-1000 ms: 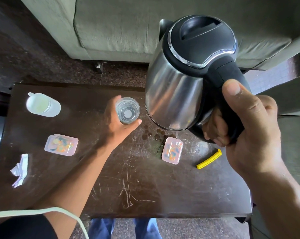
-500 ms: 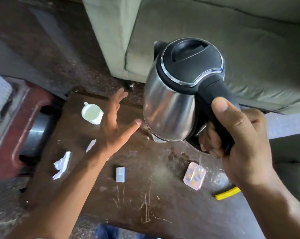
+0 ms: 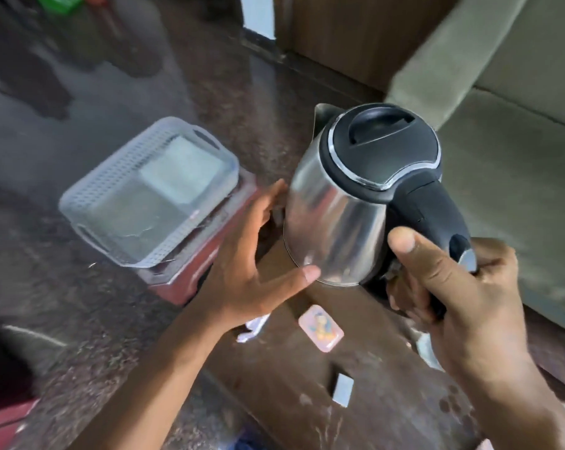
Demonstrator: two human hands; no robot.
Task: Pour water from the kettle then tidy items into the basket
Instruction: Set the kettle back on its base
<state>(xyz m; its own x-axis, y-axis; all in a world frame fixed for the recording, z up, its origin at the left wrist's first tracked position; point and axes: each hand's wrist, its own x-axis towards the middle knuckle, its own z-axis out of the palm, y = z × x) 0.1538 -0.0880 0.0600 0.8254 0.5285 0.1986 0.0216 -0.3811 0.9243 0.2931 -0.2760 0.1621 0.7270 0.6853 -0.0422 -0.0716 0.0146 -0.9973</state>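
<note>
A steel kettle [image 3: 333, 216] with a black lid and handle hangs upright above the brown table [image 3: 388, 401], its spout pointing away. My right hand [image 3: 453, 300] is shut on the kettle's black handle. My left hand [image 3: 255, 264] is open beside the kettle's lower left side, thumb tip at the steel base, nothing in it. A translucent plastic basket [image 3: 138, 203] sits to the left on a red box, holding what looks like a flat pale item. A small pink case [image 3: 321, 328] lies on the table under the kettle.
A red box [image 3: 193, 280] stands on the speckled floor left of the table. A crumpled white paper [image 3: 255, 326] and a small grey block [image 3: 343, 389] lie on the table. A green sofa [image 3: 502, 141] fills the right side.
My view has swung left, bringing the basket on the red box into sight. My left hand let go of the glass and now sits open against the kettle. The glass is out of view.
</note>
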